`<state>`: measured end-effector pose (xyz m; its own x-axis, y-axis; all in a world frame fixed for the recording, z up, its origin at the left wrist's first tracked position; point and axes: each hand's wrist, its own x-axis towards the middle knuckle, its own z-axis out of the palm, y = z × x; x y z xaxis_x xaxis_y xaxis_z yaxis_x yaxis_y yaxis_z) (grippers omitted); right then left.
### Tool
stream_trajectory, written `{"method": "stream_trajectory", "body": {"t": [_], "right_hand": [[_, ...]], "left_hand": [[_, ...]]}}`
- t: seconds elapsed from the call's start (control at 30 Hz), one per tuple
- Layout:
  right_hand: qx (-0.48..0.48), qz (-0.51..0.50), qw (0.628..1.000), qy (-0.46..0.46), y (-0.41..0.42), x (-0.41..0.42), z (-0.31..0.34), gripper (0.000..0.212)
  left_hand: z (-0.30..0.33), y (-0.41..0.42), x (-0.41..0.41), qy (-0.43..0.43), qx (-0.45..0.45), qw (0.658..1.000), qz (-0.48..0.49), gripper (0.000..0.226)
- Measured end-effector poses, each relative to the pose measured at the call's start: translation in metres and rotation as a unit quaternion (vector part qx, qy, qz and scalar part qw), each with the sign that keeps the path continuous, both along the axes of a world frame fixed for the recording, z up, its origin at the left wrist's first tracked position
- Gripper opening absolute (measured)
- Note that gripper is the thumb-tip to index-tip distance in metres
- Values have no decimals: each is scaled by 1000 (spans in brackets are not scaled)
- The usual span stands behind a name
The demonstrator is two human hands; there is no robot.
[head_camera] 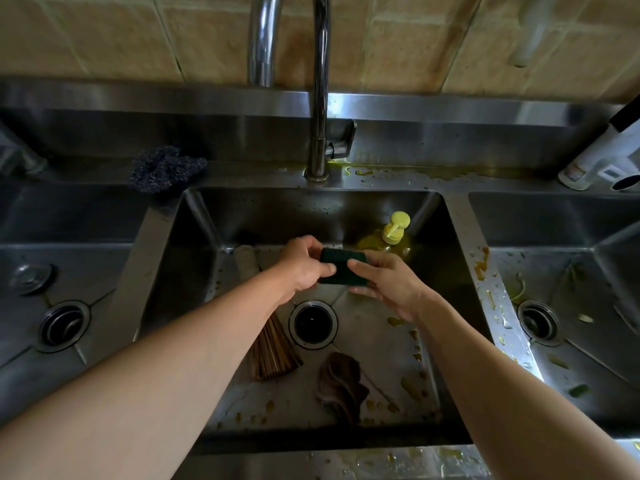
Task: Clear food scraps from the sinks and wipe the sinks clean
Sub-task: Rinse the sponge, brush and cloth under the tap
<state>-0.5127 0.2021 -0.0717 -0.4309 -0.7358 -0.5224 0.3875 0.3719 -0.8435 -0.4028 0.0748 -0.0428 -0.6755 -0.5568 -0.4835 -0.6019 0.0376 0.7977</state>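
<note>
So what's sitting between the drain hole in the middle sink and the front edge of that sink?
In the head view, a crumpled brown cloth lies between the middle drain and the sink's front wall, amid yellowish scraps.

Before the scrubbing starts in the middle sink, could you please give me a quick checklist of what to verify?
1. Scouring pad in hand: ok, the left hand and the right hand both grip it.
2. Middle drain unblocked: ok, it looks open.
3. Middle sink floor free of items: not ok; a bamboo brush, a brown cloth and the soap bottle are in it.
4. Scraps gone from the right sink: not ok, green bits remain.
5. Faucet running: cannot tell.
</note>
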Motion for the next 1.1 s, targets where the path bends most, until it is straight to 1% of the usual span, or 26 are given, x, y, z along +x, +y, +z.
{"method": "stream_trajectory", "body": {"t": [0.07,0.23,0.33,0.4,0.5,0.67,0.83,1.1], "right_hand": [[-9,-4,1000,21,-2,3,1,14],[37,-23,987,152,-12,11,3,12],[70,-16,966,248,-17,14,5,11],[87,-11,948,306,-19,15,5,15],[107,-4,926,363,-22,17,5,17],[105,-10,906,411,-25,23,2,21],[119,-2,887,446,-27,26,1,19],[112,-6,888,446,-26,29,-1,21]], "left_hand": [[1,1,0,-3,-42,999,-16,25],[0,3,-1,-8,-165,985,-55,18],[-3,6,-1,-9,-217,975,-49,21],[-5,9,-1,-11,-242,969,-45,22],[-9,13,-1,-10,-275,960,-45,23],[-18,16,0,-14,-307,951,-26,25],[-25,17,2,-13,-318,948,-10,25],[-30,18,5,-4,-347,938,-13,28]]}}
